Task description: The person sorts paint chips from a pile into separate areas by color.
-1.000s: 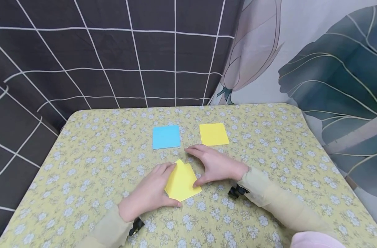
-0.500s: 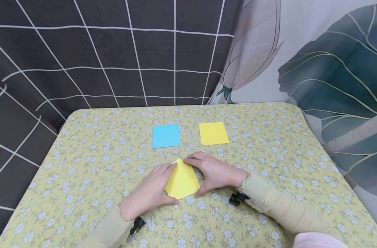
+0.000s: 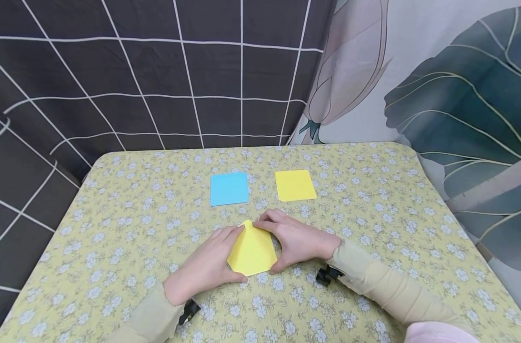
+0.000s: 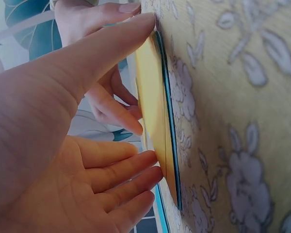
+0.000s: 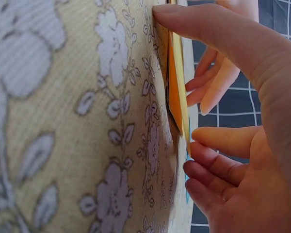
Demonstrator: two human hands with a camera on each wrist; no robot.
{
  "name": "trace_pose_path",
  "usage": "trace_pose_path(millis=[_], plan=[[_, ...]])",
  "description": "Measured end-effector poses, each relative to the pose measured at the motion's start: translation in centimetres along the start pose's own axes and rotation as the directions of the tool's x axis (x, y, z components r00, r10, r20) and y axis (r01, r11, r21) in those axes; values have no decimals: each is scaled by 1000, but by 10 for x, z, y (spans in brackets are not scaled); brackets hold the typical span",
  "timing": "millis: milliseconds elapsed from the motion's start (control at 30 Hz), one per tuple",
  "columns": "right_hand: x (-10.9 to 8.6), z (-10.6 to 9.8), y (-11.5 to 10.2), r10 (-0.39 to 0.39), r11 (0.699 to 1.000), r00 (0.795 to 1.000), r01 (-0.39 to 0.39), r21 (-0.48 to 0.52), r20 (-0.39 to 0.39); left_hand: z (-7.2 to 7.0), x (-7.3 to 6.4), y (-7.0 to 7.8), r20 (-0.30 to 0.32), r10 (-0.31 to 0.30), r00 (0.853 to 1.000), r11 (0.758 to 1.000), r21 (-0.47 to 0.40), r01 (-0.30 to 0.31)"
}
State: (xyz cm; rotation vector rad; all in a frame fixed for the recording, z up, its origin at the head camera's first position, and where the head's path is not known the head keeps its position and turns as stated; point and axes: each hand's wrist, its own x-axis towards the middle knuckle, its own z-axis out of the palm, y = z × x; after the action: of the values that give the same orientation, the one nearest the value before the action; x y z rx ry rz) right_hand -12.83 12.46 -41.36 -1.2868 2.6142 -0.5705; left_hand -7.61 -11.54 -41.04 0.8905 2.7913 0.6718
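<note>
A yellow square sheet (image 3: 256, 252) lies on the tablecloth between my two hands, bulging slightly along its left side. My left hand (image 3: 211, 267) is at its left side, thumb by the near corner and fingertips at the far edge. My right hand (image 3: 296, 240) borders the opposite side, with the index fingertip by the far corner and the thumb by the near right corner. In the left wrist view the fingers are fairly straight against the yellow layers (image 4: 153, 97), under which a thin dark teal edge (image 4: 170, 121) shows. The right wrist view shows a narrow wedge between orange-yellow layers (image 5: 177, 92).
Farther back lie a blue square (image 3: 229, 189) and another yellow square (image 3: 295, 185), side by side with a gap between them. The flowered tablecloth (image 3: 136, 238) covers the table, and a dark gridded curtain (image 3: 157, 71) hangs behind it.
My right hand has drawn in: its index finger came down to the sheet's far corner, its thumb off the sheet's face to the near corner. The notched far right edge looks smoother; the left hand barely moved.
</note>
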Motion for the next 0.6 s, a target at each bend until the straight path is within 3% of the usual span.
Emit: trace_pose_path(millis=[233,600], plan=[[-1,-2,2,13,999,999,-12,30,-36,0,1,1,-23,-9,1000,1000,-20,9],[-6,-16,9,68,996,994,-63,62,-88,-6,12,3,-139,14,990,1000,-1,-14]])
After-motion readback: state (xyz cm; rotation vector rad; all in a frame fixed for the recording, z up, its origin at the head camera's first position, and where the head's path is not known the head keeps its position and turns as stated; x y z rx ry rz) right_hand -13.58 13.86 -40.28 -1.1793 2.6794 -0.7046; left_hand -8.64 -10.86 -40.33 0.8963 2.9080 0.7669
